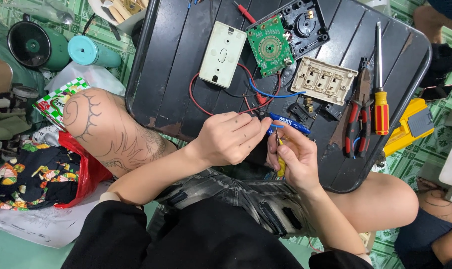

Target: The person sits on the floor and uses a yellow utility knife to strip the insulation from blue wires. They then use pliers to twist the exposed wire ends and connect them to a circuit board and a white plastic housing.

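A black slatted tray carries a cream switch cover, green circuit board, pliers and screwdriver.

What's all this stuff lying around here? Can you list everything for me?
Black slatted tray table: one, centre.
Cream plastic switch cover: one, on table.
Green round-patterned circuit board: one, top centre.
Beige three-socket plate: one, right of board.
Red-handled pliers: one, right side.
Red-and-yellow screwdriver: one, right edge.
Red and blue wires: several, mid-table.
Blue marker pen: one, by the hands.
Teal cylinder: one, floor, upper left.
Left hand: pinching a wire.
Right hand: holding a yellow-handled tool.
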